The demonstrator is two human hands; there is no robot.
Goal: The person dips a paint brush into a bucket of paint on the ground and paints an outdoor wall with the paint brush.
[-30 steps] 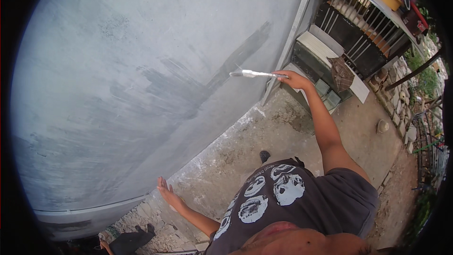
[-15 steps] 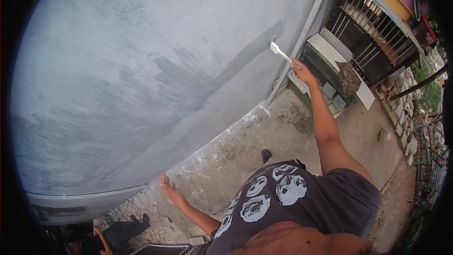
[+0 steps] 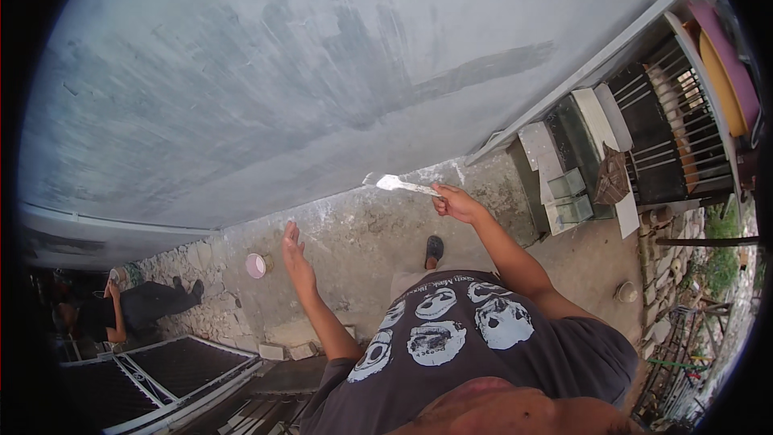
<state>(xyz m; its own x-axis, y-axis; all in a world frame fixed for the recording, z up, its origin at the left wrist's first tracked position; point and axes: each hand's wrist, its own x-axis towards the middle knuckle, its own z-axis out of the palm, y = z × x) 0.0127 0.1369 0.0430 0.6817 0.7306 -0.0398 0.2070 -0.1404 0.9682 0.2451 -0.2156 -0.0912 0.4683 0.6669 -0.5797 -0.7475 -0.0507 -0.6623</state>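
My right hand (image 3: 456, 204) grips the handle of a paintbrush (image 3: 405, 185), smeared with white. The brush points left, its bristles held apart from the big grey wall (image 3: 201, 113), over the foot of the wall as I see it. Across that wall run darker streaks, one long band (image 3: 491, 66) of them at the upper right. My left hand (image 3: 299, 262) is raised with its fingers stretched out and nothing in it. Lower left of that hand, a small bucket with pale pink inside (image 3: 255, 266) stands on the concrete floor.
At the right stand glass tanks (image 3: 570, 197), flat boards and a barred cage (image 3: 668, 113) with coloured basins on top. Another person (image 3: 129, 310) is at the far left beside rubble. A dark metal-framed panel (image 3: 165, 374) lies lower left. A small pot (image 3: 626, 292) sits at right.
My right hand has drawn the brush away from the wall, down and to the left. My view has turned, so the bucket and more of the other person now show. My left hand stays open.
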